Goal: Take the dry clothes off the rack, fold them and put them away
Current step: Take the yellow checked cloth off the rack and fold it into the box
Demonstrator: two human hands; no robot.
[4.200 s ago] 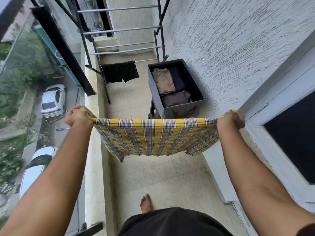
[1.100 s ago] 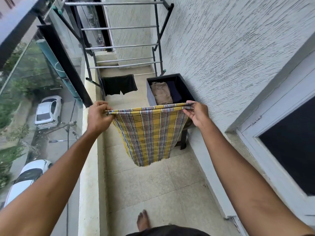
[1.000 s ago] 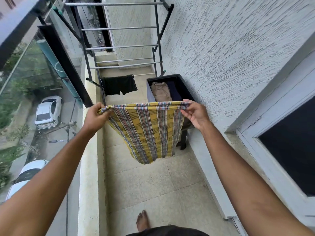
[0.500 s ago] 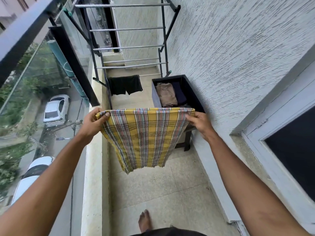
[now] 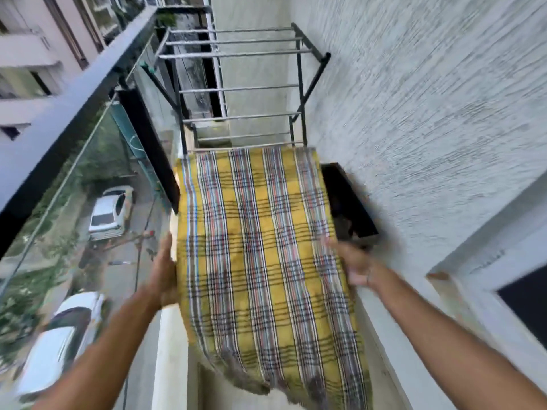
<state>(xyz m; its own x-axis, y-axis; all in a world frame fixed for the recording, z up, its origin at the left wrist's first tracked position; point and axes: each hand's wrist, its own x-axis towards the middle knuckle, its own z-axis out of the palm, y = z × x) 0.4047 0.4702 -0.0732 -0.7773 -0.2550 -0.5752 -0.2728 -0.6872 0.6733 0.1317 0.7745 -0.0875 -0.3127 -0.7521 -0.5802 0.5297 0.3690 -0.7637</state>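
A yellow plaid cloth with red, white and dark stripes point(image 5: 266, 247) is seen spread wide in the air above the balcony, between the two hands. Its far edge is lifted to the level of the lowest rails of the rack, and its frayed near edge hangs low at the near side. The left hand point(image 5: 164, 273) is laid against the cloth's left edge about halfway along; its fingers point(image 5: 165, 250) are shown straight and together, pointing away. The right hand point(image 5: 355, 266) is held at the cloth's right edge, opposite the left one. It is heavily blurred, so it cannot be told whether its fingers are apart or clamped on the fabric.

Beyond the cloth, a metal drying rack with a dark frame and grey horizontal rails point(image 5: 236, 90) is stood at the far end of the balcony. A black rectangular bin point(image 5: 349, 205) is placed against the grey textured wall point(image 5: 429, 113) on the right, and it is partly covered by the cloth's right side. A white window frame point(image 5: 488, 261) is set in that wall at the near right.

On the left, a glass railing point(image 5: 74, 202) under a dark handrail point(image 5: 59, 108) is fixed along a pale ledge point(image 5: 168, 350). Through the glass, two white cars point(image 5: 108, 213) point(image 5: 56, 347) are seen parked on the street below.
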